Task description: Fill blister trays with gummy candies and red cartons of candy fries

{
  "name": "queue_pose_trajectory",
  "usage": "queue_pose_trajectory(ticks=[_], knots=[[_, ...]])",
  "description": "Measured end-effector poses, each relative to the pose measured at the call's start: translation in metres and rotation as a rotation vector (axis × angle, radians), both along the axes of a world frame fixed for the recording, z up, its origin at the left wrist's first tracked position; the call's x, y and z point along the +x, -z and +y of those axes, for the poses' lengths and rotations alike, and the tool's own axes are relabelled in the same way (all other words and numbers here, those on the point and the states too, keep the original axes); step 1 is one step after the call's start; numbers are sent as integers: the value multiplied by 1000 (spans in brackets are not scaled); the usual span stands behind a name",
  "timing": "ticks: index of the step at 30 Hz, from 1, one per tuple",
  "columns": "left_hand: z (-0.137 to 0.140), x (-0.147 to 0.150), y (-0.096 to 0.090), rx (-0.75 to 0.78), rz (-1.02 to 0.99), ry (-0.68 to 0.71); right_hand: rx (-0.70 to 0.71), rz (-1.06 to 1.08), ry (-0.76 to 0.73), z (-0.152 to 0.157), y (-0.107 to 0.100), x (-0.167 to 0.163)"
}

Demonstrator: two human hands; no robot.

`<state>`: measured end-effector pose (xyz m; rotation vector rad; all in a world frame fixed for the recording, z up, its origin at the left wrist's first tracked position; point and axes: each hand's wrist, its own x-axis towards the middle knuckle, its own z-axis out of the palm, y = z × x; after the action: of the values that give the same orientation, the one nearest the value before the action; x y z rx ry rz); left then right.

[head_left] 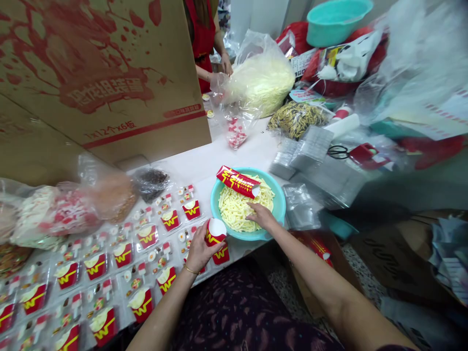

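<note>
Head view shows the left hand [199, 251] closed around a small red fry carton [215, 231], held upright just beside the teal bowl [280, 207]. The right hand [261, 216] rests in that bowl, fingers curled down into the pale toy fries [236, 209]; whether it has pinched any cannot be told. A flattened stack of red cartons [237, 181] lies across the bowl's far rim, and filled blister trays [109, 273] cover the white table [204, 161] to the left.

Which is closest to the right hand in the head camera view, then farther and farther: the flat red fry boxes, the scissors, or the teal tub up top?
From the right hand:
1. Flat red fry boxes, across the bowl's far rim.
2. Scissors, farther right.
3. Teal tub, top of the pile.
</note>
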<state>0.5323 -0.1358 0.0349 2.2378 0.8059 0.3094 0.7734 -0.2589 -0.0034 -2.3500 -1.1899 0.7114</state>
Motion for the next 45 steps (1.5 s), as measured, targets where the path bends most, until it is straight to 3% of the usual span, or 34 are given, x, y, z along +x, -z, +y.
queue_pose_trajectory(ticks=[6, 9, 13, 16, 19, 24, 28, 33, 37, 41, 45], knots=[[-2, 1, 3, 15, 8, -20, -183, -147, -4, 6, 7, -20], [-2, 5, 8, 66, 25, 7, -155, -109, 27, 13, 10, -18], [2, 16, 11, 150, 37, 36, 35, 267, 93, 13, -2, 4], [5, 34, 11, 170, 43, 84, 173, 656, 9, 16, -21, 13], [5, 57, 13, 171, 61, 121, 243, 788, -106, 26, -34, 11], [1, 82, 22, 129, 106, 74, 292, 543, -82, 40, -31, -6], [-6, 86, 28, 126, 46, 35, 232, 278, -114, 43, -31, -20], [-8, 84, 30, 102, -47, 6, 270, 280, -345, 43, -47, -16], [-9, 83, 30, 67, -100, 9, 243, 162, -280, 44, -49, -13], [-15, 86, 32, 44, -161, -4, 167, 217, -273, 45, -49, -17], [-14, 85, 37, 48, -182, 9, 254, 155, -320, 41, -57, -11]])
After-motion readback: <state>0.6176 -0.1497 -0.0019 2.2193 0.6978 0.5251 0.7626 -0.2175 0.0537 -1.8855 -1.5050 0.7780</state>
